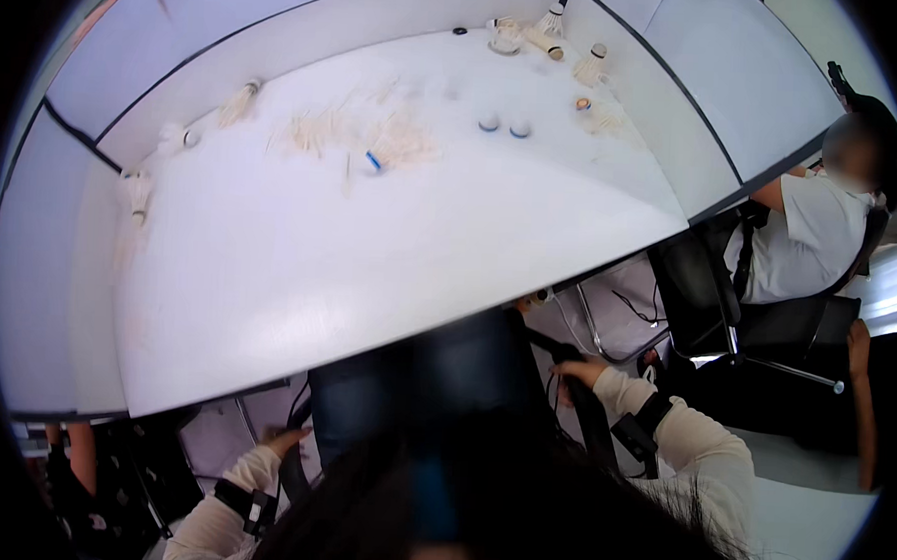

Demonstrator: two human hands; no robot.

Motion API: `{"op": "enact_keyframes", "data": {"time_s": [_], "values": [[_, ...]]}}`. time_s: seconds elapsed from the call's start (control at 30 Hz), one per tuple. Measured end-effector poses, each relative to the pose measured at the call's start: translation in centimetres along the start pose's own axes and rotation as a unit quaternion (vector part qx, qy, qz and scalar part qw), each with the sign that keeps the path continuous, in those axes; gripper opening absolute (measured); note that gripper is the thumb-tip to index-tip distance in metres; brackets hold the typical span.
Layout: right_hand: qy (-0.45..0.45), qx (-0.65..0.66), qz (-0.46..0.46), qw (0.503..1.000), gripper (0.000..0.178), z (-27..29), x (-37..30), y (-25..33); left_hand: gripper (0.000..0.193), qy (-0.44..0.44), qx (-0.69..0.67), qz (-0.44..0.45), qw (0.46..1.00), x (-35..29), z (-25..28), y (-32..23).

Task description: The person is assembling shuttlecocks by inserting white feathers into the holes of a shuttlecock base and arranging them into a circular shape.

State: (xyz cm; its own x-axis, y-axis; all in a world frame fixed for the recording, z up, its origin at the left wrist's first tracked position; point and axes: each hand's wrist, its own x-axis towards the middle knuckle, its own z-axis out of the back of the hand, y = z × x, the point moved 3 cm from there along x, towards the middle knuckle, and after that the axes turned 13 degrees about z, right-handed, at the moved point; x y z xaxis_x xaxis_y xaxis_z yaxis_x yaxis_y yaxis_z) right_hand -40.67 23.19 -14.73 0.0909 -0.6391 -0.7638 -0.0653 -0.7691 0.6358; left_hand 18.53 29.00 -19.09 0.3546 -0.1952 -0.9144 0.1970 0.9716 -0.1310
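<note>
My left hand (pixel 286 441) is at the left armrest (pixel 296 482) of a black chair, its fingers bent over it and partly hidden. On the other side my right hand (pixel 582 373) grips the right armrest (pixel 593 416), thumb and fingers around it. Between the hands is the dark chair seat (pixel 425 369), below the front edge of the white table (pixel 328 285). Both hands are away from the tabletop. Loose pale feathers (pixel 320 129) lie scattered there, beside a small blue-banded piece (pixel 375 161). Two white rounded shuttlecock heads with blue bands (pixel 488 124) sit to their right.
Feathered shuttlecocks (pixel 240 103) lie along the left edge, with others (pixel 590 64) in the far right corner by a clear container (pixel 505 42). White partitions (pixel 277 72) enclose the table. A seated person (pixel 816 231) is at right; another person's arm (pixel 81 456) shows at lower left.
</note>
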Motion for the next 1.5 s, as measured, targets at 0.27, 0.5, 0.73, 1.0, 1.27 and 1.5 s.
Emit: {"op": "enact_keyframes", "data": {"time_s": [0.27,0.5,0.73,1.0,1.27,1.5], "values": [[-0.099,-0.215,0.036,0.971,0.065,-0.7,-0.1,0.9,0.028,-0.092,0.026,-0.057,0.994,5.9,0.9,6.3],[-0.119,-0.106,-0.020,0.987,0.057,3.5,3.7,-11.7,0.029,-0.059,0.016,0.018,0.998,2.3,0.8,-0.6],[-0.115,-0.157,-0.088,0.977,0.046,6.9,3.6,-3.4,0.031,-0.024,-0.014,0.035,0.999,-0.1,-0.7,-3.5],[-0.113,-0.288,0.064,0.949,0.059,9.0,3.4,3.8,0.033,0.005,-0.095,0.012,0.995,-2.4,-5.6,-4.3],[-0.060,-0.147,0.034,0.987,0.059,8.3,2.1,6.9,0.035,0.016,-0.169,0.002,0.985,-6.7,-10.1,-3.6],[-0.020,-0.161,0.011,0.987,0.050,8.7,2.2,6.7,0.037,0.004,-0.148,0.010,0.989,-7.2,-10.6,-4.6]]}}
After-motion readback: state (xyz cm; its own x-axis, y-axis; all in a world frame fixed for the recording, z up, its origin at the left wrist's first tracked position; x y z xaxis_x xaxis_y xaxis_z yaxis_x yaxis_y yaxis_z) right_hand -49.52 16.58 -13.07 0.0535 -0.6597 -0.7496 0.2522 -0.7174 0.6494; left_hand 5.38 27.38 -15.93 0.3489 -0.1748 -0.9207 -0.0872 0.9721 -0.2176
